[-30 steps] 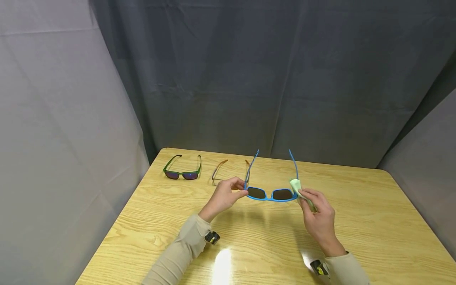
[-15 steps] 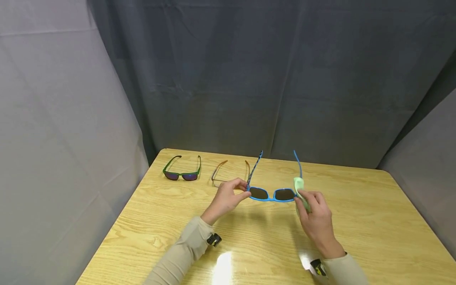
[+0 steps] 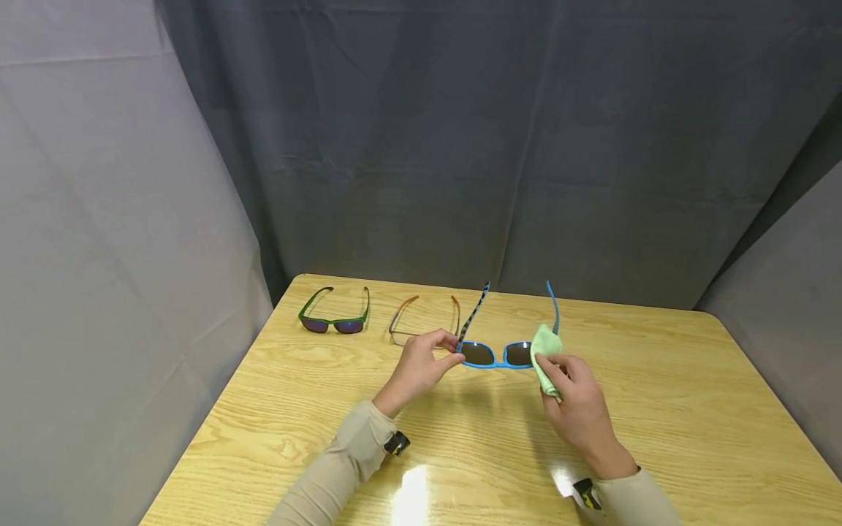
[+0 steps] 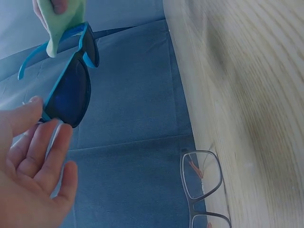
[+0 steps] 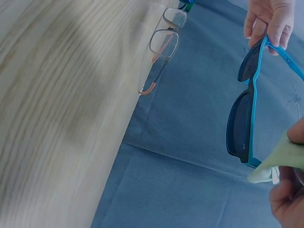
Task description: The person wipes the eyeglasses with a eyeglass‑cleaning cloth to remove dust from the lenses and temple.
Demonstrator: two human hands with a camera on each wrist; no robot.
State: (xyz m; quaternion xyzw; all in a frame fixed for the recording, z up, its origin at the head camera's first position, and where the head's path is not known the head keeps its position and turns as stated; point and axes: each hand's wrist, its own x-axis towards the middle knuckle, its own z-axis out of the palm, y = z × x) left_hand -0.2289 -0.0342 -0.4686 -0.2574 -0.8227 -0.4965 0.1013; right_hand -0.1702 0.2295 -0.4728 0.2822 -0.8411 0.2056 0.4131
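Note:
Blue-framed sunglasses (image 3: pixel 479 354) with dark lenses are held above the table, both temples unfolded and pointing away. My left hand (image 3: pixel 421 365) pinches their left hinge corner between thumb and fingers; the left wrist view shows this grip on the frame (image 4: pixel 66 97). In my right hand (image 3: pixel 577 405) is a pale green cloth (image 3: pixel 546 358), pinched between thumb and fingers at the right end of the sunglasses. The cloth covers that corner and the outer edge of the right lens. In the right wrist view the cloth (image 5: pixel 280 159) wraps over the frame's end.
Clear eyeglasses (image 3: pixel 404 337) with orange-tipped temples rest on the wooden table (image 3: pixel 296 409) behind my left hand. Farther left lie green-framed sunglasses (image 3: pixel 334 325) with purple-blue lenses. A dark grey curtain (image 3: pixel 395 146) hangs behind the table, with lighter curtains on both sides.
My right hand has shifted left with the cloth, which now spreads over the right corner and lens edge. The sunglasses have moved slightly right; my left hand keeps its pinch.

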